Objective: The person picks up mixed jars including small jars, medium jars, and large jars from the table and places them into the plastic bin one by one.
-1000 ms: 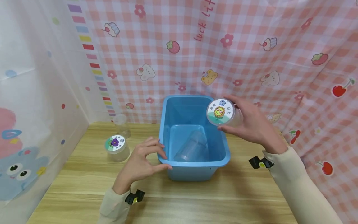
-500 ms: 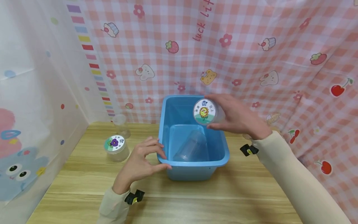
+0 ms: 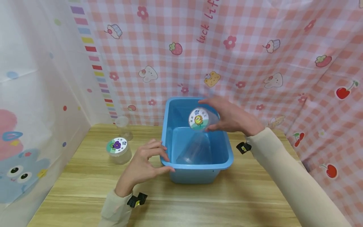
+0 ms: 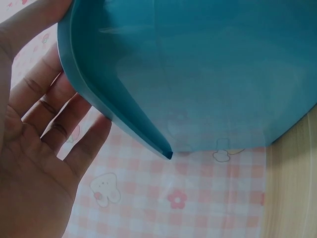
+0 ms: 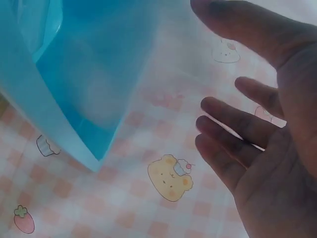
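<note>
A blue plastic bin (image 3: pixel 197 175) stands on the table. My left hand (image 3: pixel 144 162) holds its near left corner, thumb at the front wall and fingertips along the rim, as the left wrist view also shows. Over the bin's far right part, my right hand (image 3: pixel 231 116) has its thumb and fingers spread apart. A clear jar (image 3: pixel 198 119) with a sunflower label on its round end is in mid-air just off those fingertips. In the right wrist view the palm holds nothing, and a blurred clear shape lies over the bin. Inside the bin a clear plastic container (image 3: pixel 195 151) lies tilted.
Left of the bin stands a clear jar (image 3: pixel 119 151) with a purple flower label on top. Behind it is a clear, narrow container (image 3: pixel 123 127). A pink checked cloth (image 3: pixel 181 63) hangs behind the wooden table (image 3: pixel 158 205), and a white cloth (image 3: pixel 37 78) hangs at the left.
My right hand has moved left over the bin with the sunflower jar, and has now let it go. The left hand has stayed at the bin's corner.
</note>
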Motion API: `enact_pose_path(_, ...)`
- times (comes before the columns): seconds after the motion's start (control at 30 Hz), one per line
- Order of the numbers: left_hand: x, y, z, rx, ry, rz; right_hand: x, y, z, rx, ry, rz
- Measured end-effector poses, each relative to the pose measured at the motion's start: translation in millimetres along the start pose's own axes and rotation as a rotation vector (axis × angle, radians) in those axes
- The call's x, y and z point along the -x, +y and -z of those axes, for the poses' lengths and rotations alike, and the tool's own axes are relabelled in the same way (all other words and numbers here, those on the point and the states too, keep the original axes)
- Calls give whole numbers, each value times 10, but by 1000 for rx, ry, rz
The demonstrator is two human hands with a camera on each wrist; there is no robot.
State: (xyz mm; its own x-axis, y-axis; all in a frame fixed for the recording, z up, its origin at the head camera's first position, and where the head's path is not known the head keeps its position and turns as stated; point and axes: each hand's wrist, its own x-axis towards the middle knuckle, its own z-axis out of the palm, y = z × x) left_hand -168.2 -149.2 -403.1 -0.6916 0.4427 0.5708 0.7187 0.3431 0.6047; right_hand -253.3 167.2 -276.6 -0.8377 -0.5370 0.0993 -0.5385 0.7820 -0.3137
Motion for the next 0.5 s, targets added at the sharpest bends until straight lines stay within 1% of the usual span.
enact_pose_path(0.07, 3, 2, -7, -1, 0, -2, 3, 5, -23, -9, -14, -1)
enact_pose_path(0.17, 7, 2, -16, 1, 4, -8, 24, 20, -40, 5, -6, 9)
enact_pose_path(0.37, 5, 3, -13, -1, 7, -6, 116, 66, -38, -19, 36, 7)
enact_pose_path(0.5, 6, -8, -13, -2, 6, -9, 183, 116, -49, -47, 90, 11)
